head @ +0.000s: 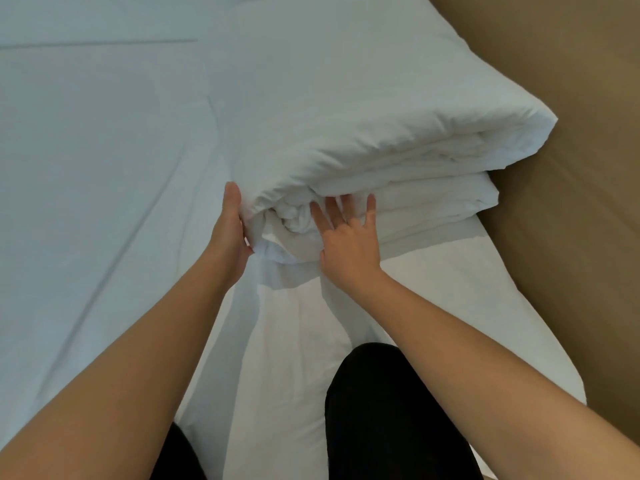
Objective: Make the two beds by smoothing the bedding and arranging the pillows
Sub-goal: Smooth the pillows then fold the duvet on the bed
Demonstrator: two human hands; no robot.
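A thick white duvet (pixel 363 126) lies folded in a bulky stack on the white bed sheet (pixel 86 202), its bunched end facing me. My left hand (pixel 232 226) holds the left side of that end, fingers wrapped behind the fabric where I cannot see them. My right hand (pixel 346 233) presses on the rumpled end with spread, straight fingers. No pillow is in view.
The brown floor (pixel 571 168) runs along the right edge of the bed. My legs in black trousers (pixel 388 417) kneel on the mattress near the bottom. The sheet stretches wide to the left with a few long creases.
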